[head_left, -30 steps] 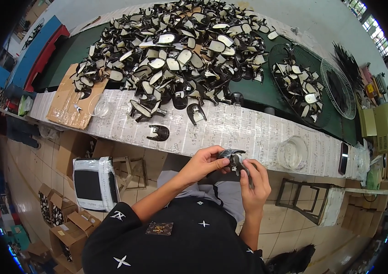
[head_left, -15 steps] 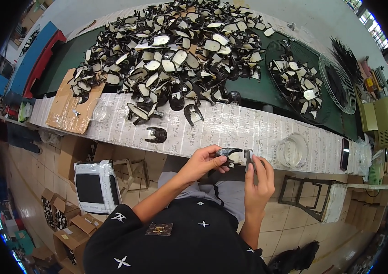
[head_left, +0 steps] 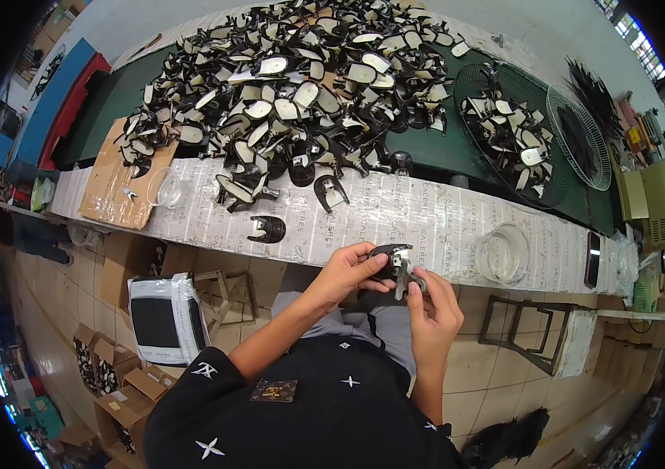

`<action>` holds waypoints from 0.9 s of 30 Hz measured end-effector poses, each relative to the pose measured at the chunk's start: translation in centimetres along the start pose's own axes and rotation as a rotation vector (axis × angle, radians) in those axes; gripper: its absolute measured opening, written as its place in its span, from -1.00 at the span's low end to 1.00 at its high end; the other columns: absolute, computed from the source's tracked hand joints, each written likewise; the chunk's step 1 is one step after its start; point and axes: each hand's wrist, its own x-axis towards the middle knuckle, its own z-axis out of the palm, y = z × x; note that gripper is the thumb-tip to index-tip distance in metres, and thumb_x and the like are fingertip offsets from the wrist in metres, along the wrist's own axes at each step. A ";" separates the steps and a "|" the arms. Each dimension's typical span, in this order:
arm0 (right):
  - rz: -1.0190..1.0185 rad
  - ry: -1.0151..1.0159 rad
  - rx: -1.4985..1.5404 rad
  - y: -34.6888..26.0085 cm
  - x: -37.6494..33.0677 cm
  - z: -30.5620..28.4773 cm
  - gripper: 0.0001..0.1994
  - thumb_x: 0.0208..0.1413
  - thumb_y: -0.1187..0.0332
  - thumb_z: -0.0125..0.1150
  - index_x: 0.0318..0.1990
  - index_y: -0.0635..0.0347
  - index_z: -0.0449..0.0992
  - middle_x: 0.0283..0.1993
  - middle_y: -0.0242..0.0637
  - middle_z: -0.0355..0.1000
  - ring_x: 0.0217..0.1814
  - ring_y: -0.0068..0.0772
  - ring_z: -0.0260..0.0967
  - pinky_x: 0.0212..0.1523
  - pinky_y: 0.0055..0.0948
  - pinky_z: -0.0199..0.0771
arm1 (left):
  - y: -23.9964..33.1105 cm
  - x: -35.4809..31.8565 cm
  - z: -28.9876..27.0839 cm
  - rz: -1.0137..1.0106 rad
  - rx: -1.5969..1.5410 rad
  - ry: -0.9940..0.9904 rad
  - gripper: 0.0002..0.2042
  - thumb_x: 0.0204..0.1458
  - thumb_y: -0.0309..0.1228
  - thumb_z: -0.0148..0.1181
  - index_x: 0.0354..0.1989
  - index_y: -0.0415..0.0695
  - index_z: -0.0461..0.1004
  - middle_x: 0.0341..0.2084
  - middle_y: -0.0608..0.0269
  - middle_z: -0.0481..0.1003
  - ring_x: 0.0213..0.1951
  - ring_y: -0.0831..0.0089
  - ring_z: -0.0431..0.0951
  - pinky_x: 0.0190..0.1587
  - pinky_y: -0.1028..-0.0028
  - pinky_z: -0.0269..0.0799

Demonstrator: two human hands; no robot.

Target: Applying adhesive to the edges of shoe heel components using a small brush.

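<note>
My left hand (head_left: 348, 275) is closed on a black curved shoe part (head_left: 392, 252) with a pale inner face, held just off the table's front edge. The thumb presses on its left side. My right hand (head_left: 435, 309) pinches a small grey flat piece (head_left: 403, 281) with a rounded end, which meets the right side of the black shoe part; whether the two are joined I cannot tell. On the table ahead lie a single similar shoe part (head_left: 270, 229) and another U-shaped one (head_left: 331, 193). Behind them a large heap of these black-and-cream parts (head_left: 285, 102) spreads over the green surface.
A clear round tub (head_left: 503, 255) stands right of my hands, with a phone (head_left: 593, 262) beyond it. A smaller clear cup (head_left: 166, 187) is by the cardboard sheet (head_left: 105, 195). At the right, a black wire basket (head_left: 469, 86) holds more parts. A stool (head_left: 532, 332) stands below.
My right hand has come left and slightly down, bringing the grey piece against the black shoe part. In my left hand that part has turned, showing less of its pale face.
</note>
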 end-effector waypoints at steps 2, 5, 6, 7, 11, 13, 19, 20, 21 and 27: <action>-0.027 0.002 -0.027 0.1 0.1 -0.2 -0.77 0.10 0.58 0.20 -0.07 0.33 0.55 -0.10 -0.15 0.45 -0.20 -0.43 0.49 -0.28 -0.52 0.60 | -0.1 0.0 -0.2 0.006 0.002 0.005 -0.75 0.24 -0.35 0.05 -0.06 -0.30 0.37 -0.27 0.10 0.54 -0.29 0.39 0.64 -0.27 0.58 0.62; -0.069 0.038 -0.113 0.1 0.2 -0.5 -0.77 0.09 0.60 0.19 -0.07 0.34 0.55 -0.11 -0.14 0.44 -0.23 -0.43 0.49 -0.30 -0.52 0.60 | 0.0 -0.1 -0.2 0.015 0.003 0.018 -0.75 0.24 -0.33 0.06 -0.12 -0.30 0.38 -0.27 0.10 0.53 -0.30 0.38 0.64 -0.28 0.57 0.62; -0.082 0.064 -0.159 0.2 0.2 -0.7 -0.77 0.09 0.60 0.19 -0.07 0.33 0.54 -0.11 -0.15 0.44 -0.25 -0.43 0.49 -0.31 -0.52 0.59 | 0.1 -0.1 -0.2 0.018 0.003 0.026 -0.75 0.24 -0.30 0.07 -0.18 -0.30 0.39 -0.28 0.09 0.52 -0.30 0.37 0.64 -0.28 0.55 0.62; -0.095 0.090 -0.206 0.2 0.2 -0.8 -0.77 0.09 0.60 0.19 -0.07 0.33 0.54 -0.12 -0.15 0.44 -0.26 -0.44 0.49 -0.32 -0.51 0.59 | 0.1 -0.2 -0.2 0.018 0.003 0.026 -0.75 0.24 -0.30 0.07 -0.18 -0.30 0.39 -0.28 0.09 0.52 -0.30 0.37 0.64 -0.28 0.55 0.62; -0.088 0.129 -0.232 0.4 0.3 -1.3 -0.78 0.10 0.59 0.19 -0.08 0.33 0.55 -0.12 -0.14 0.44 -0.26 -0.44 0.48 -0.34 -0.50 0.58 | 0.0 -0.3 -0.3 -0.006 -0.021 0.025 -0.74 0.25 -0.31 0.04 -0.11 -0.30 0.38 -0.27 0.09 0.53 -0.31 0.36 0.64 -0.29 0.57 0.62; -0.062 0.168 -0.194 0.4 0.3 -1.6 -0.79 0.11 0.57 0.20 -0.09 0.34 0.55 -0.12 -0.14 0.45 -0.26 -0.45 0.47 -0.33 -0.51 0.57 | 0.0 -0.4 -0.3 -0.015 -0.028 0.024 -0.73 0.26 -0.32 0.02 -0.05 -0.31 0.37 -0.26 0.08 0.54 -0.31 0.36 0.65 -0.30 0.59 0.62; 0.000 0.156 -0.095 0.0 -0.1 -2.0 -0.79 0.11 0.55 0.20 -0.08 0.33 0.56 -0.09 -0.14 0.46 -0.21 -0.46 0.47 -0.29 -0.53 0.58 | 0.2 -0.6 -0.2 -0.048 -0.079 0.011 -0.72 0.27 -0.31 0.00 -0.05 -0.31 0.37 -0.28 0.07 0.54 -0.33 0.36 0.65 -0.32 0.60 0.62; -0.002 0.157 -0.094 -0.2 -0.1 -1.9 -0.79 0.11 0.55 0.20 -0.08 0.33 0.56 -0.09 -0.14 0.46 -0.21 -0.46 0.47 -0.29 -0.53 0.58 | 0.1 -0.6 -0.2 -0.048 -0.082 0.011 -0.72 0.27 -0.31 0.00 -0.05 -0.31 0.37 -0.28 0.07 0.55 -0.32 0.36 0.65 -0.32 0.60 0.62; 0.006 0.140 -0.063 -0.4 -0.1 -1.7 -0.79 0.11 0.55 0.20 -0.08 0.33 0.56 -0.09 -0.15 0.46 -0.21 -0.46 0.47 -0.29 -0.54 0.57 | 0.1 -0.6 -0.2 -0.048 -0.086 0.011 -0.72 0.27 -0.30 -0.01 -0.06 -0.31 0.37 -0.29 0.08 0.55 -0.32 0.37 0.65 -0.32 0.60 0.62; -0.049 0.069 -0.110 -0.7 -0.4 -1.1 -0.78 0.10 0.57 0.20 -0.07 0.32 0.56 -0.10 -0.15 0.46 -0.23 -0.42 0.48 -0.30 -0.53 0.59 | 0.3 -0.9 0.3 -0.045 -0.066 0.017 -0.74 0.26 -0.31 0.01 -0.08 -0.30 0.37 -0.30 0.09 0.55 -0.33 0.37 0.65 -0.32 0.60 0.62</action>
